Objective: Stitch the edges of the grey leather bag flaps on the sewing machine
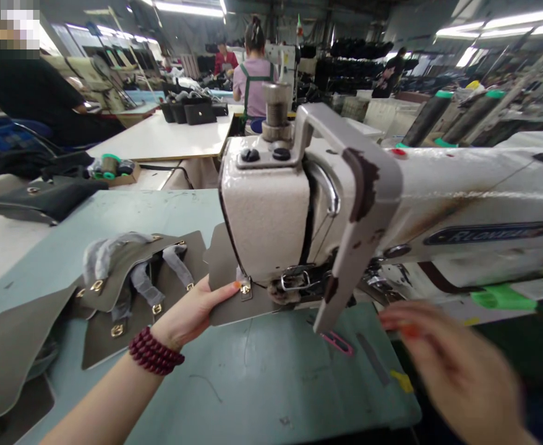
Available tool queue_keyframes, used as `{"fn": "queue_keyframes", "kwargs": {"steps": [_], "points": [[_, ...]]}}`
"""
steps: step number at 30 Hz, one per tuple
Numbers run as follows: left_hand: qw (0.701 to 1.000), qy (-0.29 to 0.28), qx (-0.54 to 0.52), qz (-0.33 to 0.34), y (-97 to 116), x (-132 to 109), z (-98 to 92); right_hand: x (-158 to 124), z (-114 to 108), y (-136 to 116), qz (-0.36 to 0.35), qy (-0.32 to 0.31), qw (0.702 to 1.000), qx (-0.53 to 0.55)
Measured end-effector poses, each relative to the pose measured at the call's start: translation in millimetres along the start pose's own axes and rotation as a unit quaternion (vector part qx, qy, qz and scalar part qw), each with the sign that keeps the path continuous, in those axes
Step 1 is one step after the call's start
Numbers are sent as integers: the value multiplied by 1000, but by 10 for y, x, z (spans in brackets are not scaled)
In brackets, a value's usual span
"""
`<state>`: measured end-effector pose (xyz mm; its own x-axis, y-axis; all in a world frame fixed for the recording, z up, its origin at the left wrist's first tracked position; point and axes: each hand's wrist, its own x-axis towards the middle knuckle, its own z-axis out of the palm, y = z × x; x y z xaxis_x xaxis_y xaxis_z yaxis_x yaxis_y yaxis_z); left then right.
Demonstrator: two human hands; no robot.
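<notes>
My left hand (198, 309), with a dark red bead bracelet (155, 351) at the wrist, grips a grey leather-like panel (225, 309). The thumb lies on top beside a small gold metal fitting (245, 289), and the other fingers are hidden beneath. The panel's right side sits under the head of a white sewing machine (265, 204), near the presser foot area. To the right of the machine head, my right hand (457, 364) is raised and smeared by motion. Its fingers look bent, but whether they hold anything cannot be made out.
More grey panels with wrapped straps and gold fittings (144, 272) lie left on the green table (253, 383). A pink-handled thread snipper (339, 343) and a grey strip (373, 358) lie below the machine. Thread cones (427, 117) stand behind. A co-worker (255, 80) sits farther back.
</notes>
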<state>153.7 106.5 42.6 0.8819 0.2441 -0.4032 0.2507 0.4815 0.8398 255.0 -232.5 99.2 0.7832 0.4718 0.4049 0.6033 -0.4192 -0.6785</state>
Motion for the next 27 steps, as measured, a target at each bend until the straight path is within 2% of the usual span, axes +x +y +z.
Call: {"fn": "queue_keyframes", "kwargs": {"steps": [2,3,5,8,11,14,16,19,22,27], "points": [[1000,5,6,1,19,6,2,-107,496,-72,30,-111,989,95],[1000,5,9,3,23,9,4,-144,729,-109,72,-158,973,154],[1000,-1,16,12,21,11,6,-168,1107,-176,175,-165,941,239],[999,-15,30,20,2,13,8,-101,1426,-261,251,-176,891,336],[999,-15,33,19,-21,16,3,-12,1575,-326,287,-172,851,406],[1000,-10,18,-4,-19,11,-17,13,1673,-376,312,-131,832,440],[999,-26,24,-30,12,1,-40,-3,1716,-409,319,-102,828,450],[987,-110,101,-63,105,-18,-71,-33,1742,-457,318,-77,832,448],[962,-181,195,-57,212,-32,-62,-47,1741,-496,313,-64,842,434],[938,-178,298,2,290,-73,19,-49,1761,-501,315,-46,841,437]]}}
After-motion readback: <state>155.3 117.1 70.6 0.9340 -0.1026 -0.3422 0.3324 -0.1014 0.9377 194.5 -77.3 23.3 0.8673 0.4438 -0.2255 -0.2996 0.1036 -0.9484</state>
